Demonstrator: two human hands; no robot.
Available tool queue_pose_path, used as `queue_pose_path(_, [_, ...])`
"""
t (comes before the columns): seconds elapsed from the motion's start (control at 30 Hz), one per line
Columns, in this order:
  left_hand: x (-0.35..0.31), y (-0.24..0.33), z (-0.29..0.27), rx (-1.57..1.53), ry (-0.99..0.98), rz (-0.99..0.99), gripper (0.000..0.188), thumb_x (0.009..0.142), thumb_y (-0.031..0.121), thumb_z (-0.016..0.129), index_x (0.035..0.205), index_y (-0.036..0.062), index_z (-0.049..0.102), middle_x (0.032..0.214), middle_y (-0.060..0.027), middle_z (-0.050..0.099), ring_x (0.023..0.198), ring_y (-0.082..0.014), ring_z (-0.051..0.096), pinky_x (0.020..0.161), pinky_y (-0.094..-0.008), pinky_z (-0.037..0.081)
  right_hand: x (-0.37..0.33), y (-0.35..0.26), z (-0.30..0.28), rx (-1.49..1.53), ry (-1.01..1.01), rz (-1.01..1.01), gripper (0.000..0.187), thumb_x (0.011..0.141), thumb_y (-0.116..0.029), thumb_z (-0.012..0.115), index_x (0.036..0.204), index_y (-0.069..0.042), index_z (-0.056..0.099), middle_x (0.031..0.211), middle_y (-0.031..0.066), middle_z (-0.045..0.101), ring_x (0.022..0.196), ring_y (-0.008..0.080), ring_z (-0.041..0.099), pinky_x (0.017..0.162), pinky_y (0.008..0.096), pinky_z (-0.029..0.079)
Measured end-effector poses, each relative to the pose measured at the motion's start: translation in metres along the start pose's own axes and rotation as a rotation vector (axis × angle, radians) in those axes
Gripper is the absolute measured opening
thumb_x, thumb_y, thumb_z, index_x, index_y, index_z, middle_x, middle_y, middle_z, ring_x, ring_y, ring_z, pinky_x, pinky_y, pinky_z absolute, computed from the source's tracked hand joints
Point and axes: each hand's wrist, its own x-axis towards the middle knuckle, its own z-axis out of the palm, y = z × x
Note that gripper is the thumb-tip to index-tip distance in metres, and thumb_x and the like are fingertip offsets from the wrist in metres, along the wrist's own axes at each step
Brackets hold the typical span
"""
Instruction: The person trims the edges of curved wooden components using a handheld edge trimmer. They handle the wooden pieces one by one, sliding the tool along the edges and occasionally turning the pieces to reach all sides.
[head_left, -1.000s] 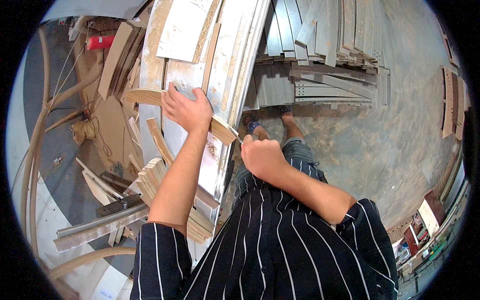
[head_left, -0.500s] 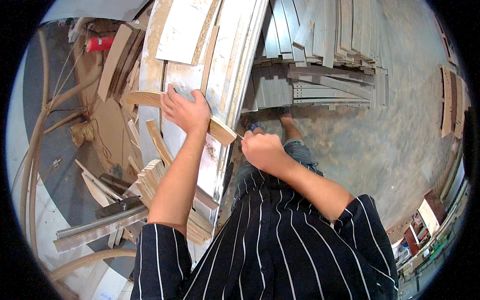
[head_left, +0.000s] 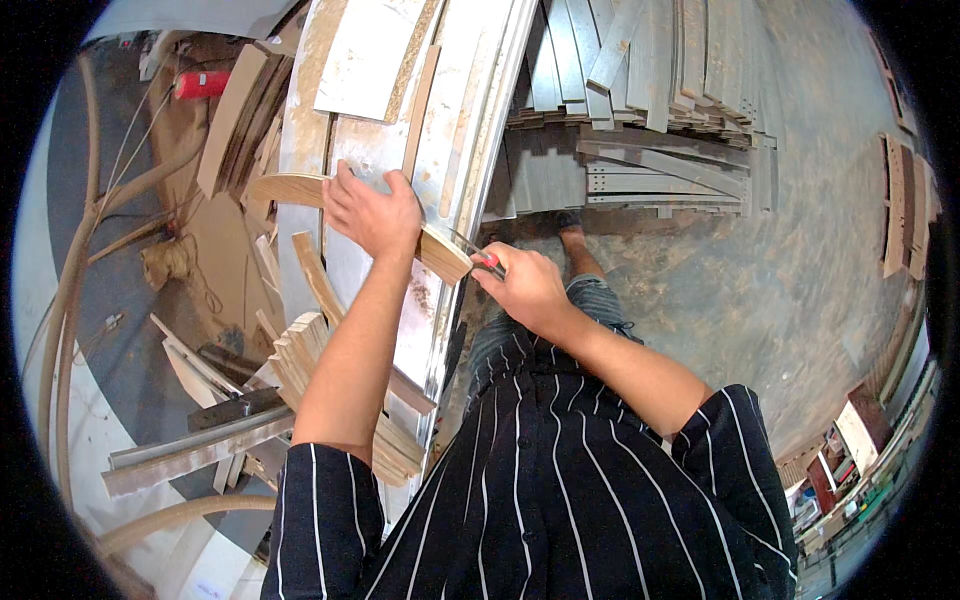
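Observation:
A curved wooden piece [head_left: 440, 258] lies across the metal work table [head_left: 350, 155], its right end reaching the table's edge. My left hand [head_left: 375, 212] is laid over its middle, gripping it with fingers over the far side and hiding that part. In my right hand [head_left: 525, 288], just right of the piece's end, is a slim hand tool [head_left: 490, 262] with a red and dark handle. Its thin blade points up and left along the wood's end. My fingers hide most of the handle, so its exact kind cannot be told.
A white board [head_left: 370, 60] and a narrow wood strip [head_left: 421, 110] lie farther along the table. Curved wooden pieces [head_left: 300, 350] are piled at the near left. Stacked grey slats [head_left: 660, 180] stand on the floor at the right. A thick hose [head_left: 72, 300] runs down the left side.
My right hand has turned and lifted slightly, bringing the red handle into sight and the blade up beside the wood's end. My left hand and the curved piece have hardly moved.

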Motion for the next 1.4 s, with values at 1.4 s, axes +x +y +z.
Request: queue_pose_path(1.4, [0.002,0.002,-0.003,0.032,-0.003,-0.006,0.076,0.094,0.035,0.064,0.157,-0.0028,0.045,0.157,-0.0293,0.049,0.157,-0.0411,0.033,0.132,-0.0567,0.016,-0.019,0.001,0.012,-0.327,-0.009,-0.167,0.026,0.104,-0.025,0.061,0.089,-0.003,0.064,0.07,0.0198,0.074,0.062,0.0394,0.075,0.059,0.0505,0.061])
